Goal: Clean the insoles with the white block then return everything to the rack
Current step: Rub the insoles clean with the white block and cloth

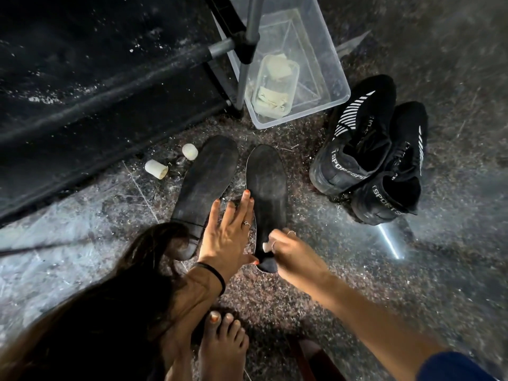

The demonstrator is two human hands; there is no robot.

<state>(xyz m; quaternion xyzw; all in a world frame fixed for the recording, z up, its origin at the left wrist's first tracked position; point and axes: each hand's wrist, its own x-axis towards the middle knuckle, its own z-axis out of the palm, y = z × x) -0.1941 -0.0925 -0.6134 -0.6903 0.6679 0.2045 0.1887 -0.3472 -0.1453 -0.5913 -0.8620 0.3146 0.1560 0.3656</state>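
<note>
Head view: hands (229,232) on insole (266,185).

Black wristband (217,276), finger rings (246,223), orange nail polish (247,192), blue sleeve (450,367).

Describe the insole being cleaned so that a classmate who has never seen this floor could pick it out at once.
Start at the clear plastic bin by the rack leg; two dark insoles lie side by side on the floor just below it. The one wanted is the right insole, nearer the black shoes. Unlike its neighbour, the left hand steadies it while the right hand rubs its heel.
</note>
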